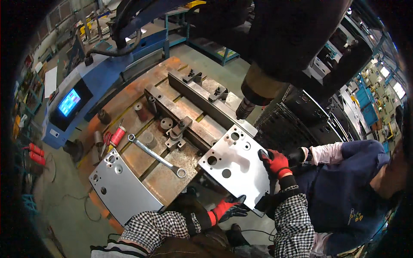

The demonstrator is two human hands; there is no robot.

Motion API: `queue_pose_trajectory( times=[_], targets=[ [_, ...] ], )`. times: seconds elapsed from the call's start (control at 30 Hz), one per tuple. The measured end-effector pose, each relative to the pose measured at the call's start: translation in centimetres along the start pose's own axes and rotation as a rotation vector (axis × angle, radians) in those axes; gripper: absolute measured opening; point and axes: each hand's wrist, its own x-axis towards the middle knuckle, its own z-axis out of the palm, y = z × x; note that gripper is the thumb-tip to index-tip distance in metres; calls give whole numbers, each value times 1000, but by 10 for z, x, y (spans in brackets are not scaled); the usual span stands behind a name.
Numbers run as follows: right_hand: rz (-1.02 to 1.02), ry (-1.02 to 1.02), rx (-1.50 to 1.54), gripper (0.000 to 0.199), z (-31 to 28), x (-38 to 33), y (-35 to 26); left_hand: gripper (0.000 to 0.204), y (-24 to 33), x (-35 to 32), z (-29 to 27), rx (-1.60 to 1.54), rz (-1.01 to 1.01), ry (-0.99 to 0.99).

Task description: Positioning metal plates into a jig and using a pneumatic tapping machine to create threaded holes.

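Observation:
A bright sheet-metal plate (241, 170) with several round holes lies tilted, its far end under the machine's tool head (245, 109). My left hand (228, 210), in a red and black glove, pinches the plate's near edge, thumb toward the top and fingers partly hidden. My right hand (276, 163), in a matching glove, grips the right edge, its fingertips on the plate's upper side. Beside it, a co-worker's black-gloved hand (296, 157) reaches in from the right; whether it touches the plate I cannot tell.
Another holed plate (124, 189) rests at the left edge of the rusty slotted table (129, 161). A wrench (157, 155), a red-handled tool (117, 136) and steel clamping bars (198, 101) are there too. A blue control panel (69, 103) stands left; a co-worker in navy (340, 185) is at right.

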Motion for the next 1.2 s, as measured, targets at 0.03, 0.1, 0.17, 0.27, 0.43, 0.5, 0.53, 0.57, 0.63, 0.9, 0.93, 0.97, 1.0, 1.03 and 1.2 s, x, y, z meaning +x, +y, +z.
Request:
queue_pose_trajectory(
  times=[0.03,0.1,0.17,0.27,0.43,0.5,0.53,0.57,0.63,0.9,0.93,0.97,1.0,1.03,1.2],
  targets=[
    [9,-3,11,61,9,1,5,50,-3,3,-10,-13,11,-10],
    [47,-38,46,70,22,1,18,52,-9,12,-28,-28,17,-17],
    [79,-72,75,81,32,1,26,60,-16,23,-45,-15,-18,-42],
    [22,-38,86,82,40,18,16,52,-31,42,-84,-239,79,-135],
    [78,-82,81,70,42,20,58,53,-16,44,-38,-97,11,-226],
    [127,-92,125,62,41,29,49,51,-5,40,-25,39,77,-81],
    [147,-95,145,58,39,35,42,46,-2,41,-26,14,56,-90],
    [132,-93,153,58,37,41,36,41,1,43,-27,-11,34,-100],
    [140,-82,161,59,33,39,45,42,15,29,11,59,26,-6],
    [-78,52,393,58,1,29,18,52,2,60,-8,75,14,5],
    [-117,87,439,58,-2,23,17,57,0,61,-12,81,0,-42],
    [-103,163,566,55,-9,10,21,63,-3,64,-14,89,-16,-96],
    [-62,200,729,52,-18,-4,21,70,-8,68,-19,95,-33,-148],
    [-14,253,913,50,-21,-23,31,74,-8,68,-12,147,-53,-128],
    [-71,613,945,45,-33,-111,-19,78,7,53,-17,122,-26,-40]
  ],
)
